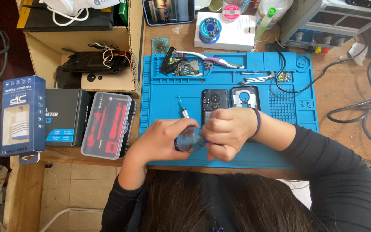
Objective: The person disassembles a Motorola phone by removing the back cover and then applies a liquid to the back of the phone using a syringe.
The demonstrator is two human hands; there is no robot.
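While both hands meet over the blue mat (237, 154) on the desk, the left hand (162, 139) has its fingers wrapped round a small clear bottle (190, 139) and the right hand (228, 133) pinches its top, near the opened phone (214, 103). Judged: cap being twisted; next needs a firm counter-grip.
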